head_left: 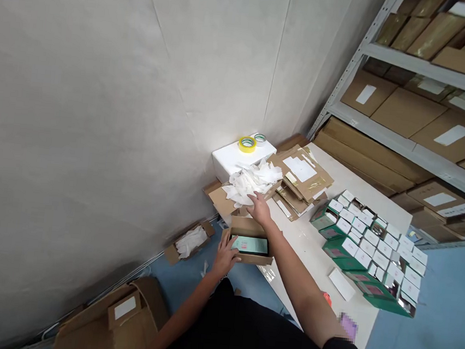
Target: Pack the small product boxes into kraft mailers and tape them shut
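Observation:
An open brown cardboard box (263,260) sits before me at the table's near left edge. Inside it lies a mint-green product box (251,245) with small pink print. My left hand (225,257) grips the cardboard box at its left end, with fingertips over the rim by the green box. Beyond it, my right hand (259,209) reaches to the front edge of a heap of crumpled white tissue paper (252,182). Its fingers are apart at the paper, and I see nothing held in them. The heap fills another open carton (220,200).
Yellow tape (247,144) sits on a white box (228,157). Flattened cardboard (312,177) and rows of green-and-white boxes (368,240) occupy the table (310,259). A paper-filled carton (190,242) and a large box (89,331) stand low at left; shelving (385,123) rises at right.

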The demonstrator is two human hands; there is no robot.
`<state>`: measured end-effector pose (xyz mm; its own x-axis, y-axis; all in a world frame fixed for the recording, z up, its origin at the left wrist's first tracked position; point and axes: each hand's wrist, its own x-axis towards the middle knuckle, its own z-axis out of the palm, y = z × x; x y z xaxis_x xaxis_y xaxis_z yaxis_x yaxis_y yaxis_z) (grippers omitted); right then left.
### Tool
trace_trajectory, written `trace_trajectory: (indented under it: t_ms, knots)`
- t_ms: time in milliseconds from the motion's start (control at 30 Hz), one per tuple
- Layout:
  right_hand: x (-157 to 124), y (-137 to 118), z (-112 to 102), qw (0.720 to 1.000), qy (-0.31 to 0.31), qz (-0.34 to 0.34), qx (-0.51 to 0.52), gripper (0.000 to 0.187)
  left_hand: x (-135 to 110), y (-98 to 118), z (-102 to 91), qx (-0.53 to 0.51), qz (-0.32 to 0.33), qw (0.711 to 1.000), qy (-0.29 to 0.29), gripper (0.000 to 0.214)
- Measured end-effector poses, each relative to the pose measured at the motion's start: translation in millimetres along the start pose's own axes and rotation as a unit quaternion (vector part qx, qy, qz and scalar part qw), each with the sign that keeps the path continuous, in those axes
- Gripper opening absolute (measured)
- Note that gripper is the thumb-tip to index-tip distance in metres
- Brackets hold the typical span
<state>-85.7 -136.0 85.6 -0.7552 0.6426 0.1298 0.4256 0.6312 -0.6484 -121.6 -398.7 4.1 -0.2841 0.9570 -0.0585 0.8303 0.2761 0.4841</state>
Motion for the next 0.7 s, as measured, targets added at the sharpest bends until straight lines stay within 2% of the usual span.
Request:
trace_trajectory:
  t_ms: [100,233,333,467,700]
  knots:
    - [19,-7,21,0.999,-0.014,0.002,-0.042,0.062,3,-11,-2.4,-0.013,0.013,1.000,-0.006,0.009]
    - [32,-9,33,0.997,0.006,0.004,-0.072,0.032,9,-23,-4.6,-0.035,0.030,0.999,0.002,0.010]
    - [37,-10,33,0.996,0.009,0.006,-0.090,0.024,15,-28,-5.2,-0.051,0.031,0.998,-0.001,0.009]
    - [40,-12,30,0.995,0.003,0.008,-0.097,0.025,24,-28,-3.5,-0.058,0.046,0.997,0.000,0.008]
    - [29,-18,19,0.996,0.069,0.004,-0.057,0.026,33,-25,1.7,-0.051,0.058,0.997,0.014,0.008]
